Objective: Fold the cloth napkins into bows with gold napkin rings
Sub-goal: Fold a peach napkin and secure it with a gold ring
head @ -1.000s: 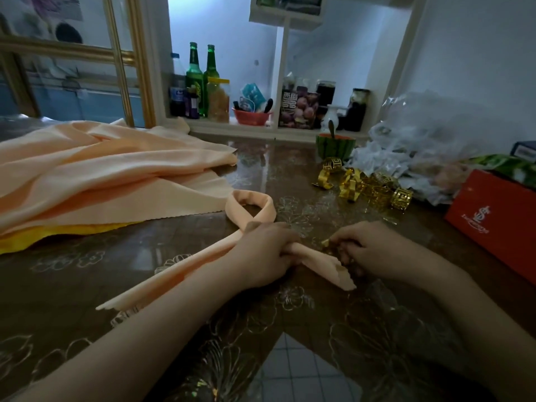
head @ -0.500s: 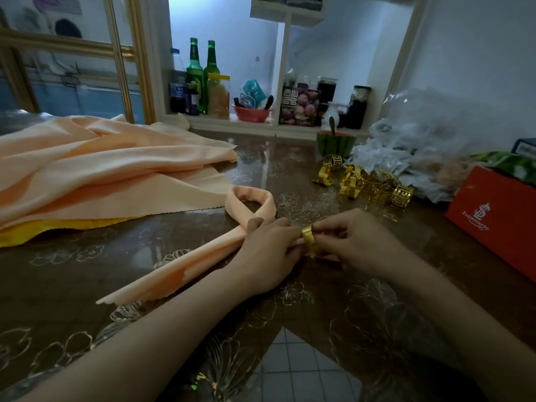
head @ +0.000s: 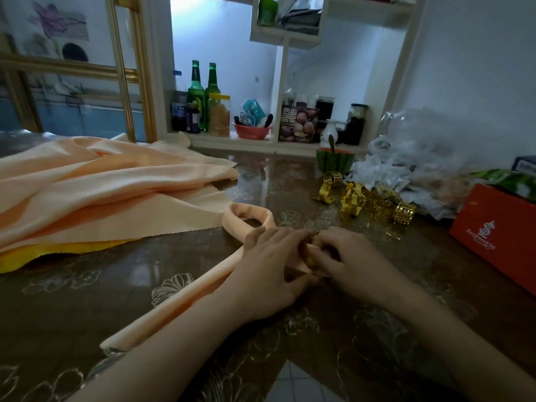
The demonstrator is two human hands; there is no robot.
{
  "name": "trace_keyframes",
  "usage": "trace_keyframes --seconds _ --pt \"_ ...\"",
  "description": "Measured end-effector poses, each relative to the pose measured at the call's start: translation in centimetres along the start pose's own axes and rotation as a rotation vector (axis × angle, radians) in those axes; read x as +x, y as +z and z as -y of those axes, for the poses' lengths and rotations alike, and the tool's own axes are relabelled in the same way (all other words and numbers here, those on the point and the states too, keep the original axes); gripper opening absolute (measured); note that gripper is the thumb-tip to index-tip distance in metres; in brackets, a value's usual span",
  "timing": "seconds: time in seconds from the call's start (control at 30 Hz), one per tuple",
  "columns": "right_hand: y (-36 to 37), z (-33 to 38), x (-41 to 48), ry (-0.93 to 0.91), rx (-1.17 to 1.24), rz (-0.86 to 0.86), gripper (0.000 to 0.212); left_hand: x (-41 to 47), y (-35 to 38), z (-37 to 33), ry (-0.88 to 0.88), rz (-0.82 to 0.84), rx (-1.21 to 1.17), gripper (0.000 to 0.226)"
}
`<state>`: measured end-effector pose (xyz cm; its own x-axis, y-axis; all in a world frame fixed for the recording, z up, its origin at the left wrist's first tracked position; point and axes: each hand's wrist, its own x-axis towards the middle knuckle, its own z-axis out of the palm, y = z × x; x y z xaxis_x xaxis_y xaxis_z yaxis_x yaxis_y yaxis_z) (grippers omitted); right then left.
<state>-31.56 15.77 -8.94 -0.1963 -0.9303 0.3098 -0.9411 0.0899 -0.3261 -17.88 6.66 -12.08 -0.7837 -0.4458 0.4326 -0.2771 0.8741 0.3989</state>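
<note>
Gold ring (head: 308,257) is now mostly buried between the hands; half a second back it sat clear at the napkin (head: 179,300) tail. Likely threaded on, bow cinch starting. Left hand (head: 266,271) is curled, gripping the crossed strip. Right hand (head: 351,262) pinches the ring. Napkin: soft peach cloth, flat strip with a loop, on the glossy floral counter (head: 87,300), just nearer than the spare rings (head: 374,203), which are shiny pierced metal.
</note>
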Motion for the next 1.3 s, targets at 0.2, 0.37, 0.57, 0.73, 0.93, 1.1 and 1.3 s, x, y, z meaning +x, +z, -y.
trace_keyframes --seconds 0.2,0.37,0.57,0.73,0.93,1.1,1.3 --pt "0.8 -0.2 -0.2 -0.042 0.05 -0.08 0.019 0.7 -0.1 0.2 -0.015 -0.056 -0.06 0.049" --pt "1.1 -0.2 -0.2 -0.066 0.062 -0.155 0.019 0.8 -0.3 0.9 -0.048 -0.097 -0.031 0.047" --pt "0.4 -0.1 -0.2 -0.003 0.138 -0.128 0.015 0.5 -1.0 2.1 -0.163 -0.12 0.027 0.045" --pt "-1.8 -1.0 -0.6 0.051 0.01 0.17 0.014 0.6 -0.8 2.3 -0.243 -0.112 0.047 0.045" --pt "-2.4 0.0 -0.5 0.147 -0.077 0.353 0.013 0.4 -0.6 2.0 -0.261 -0.144 0.055 0.04" --pt "-1.2 3.2 1.7 -0.074 0.074 0.137 0.032 0.2 -0.4 2.5 -0.181 -0.166 -0.029 0.041" --pt "2.9 3.0 4.2 -0.01 0.393 0.055 0.029 0.1 -0.6 2.6 -0.196 -0.232 -0.048 0.041"
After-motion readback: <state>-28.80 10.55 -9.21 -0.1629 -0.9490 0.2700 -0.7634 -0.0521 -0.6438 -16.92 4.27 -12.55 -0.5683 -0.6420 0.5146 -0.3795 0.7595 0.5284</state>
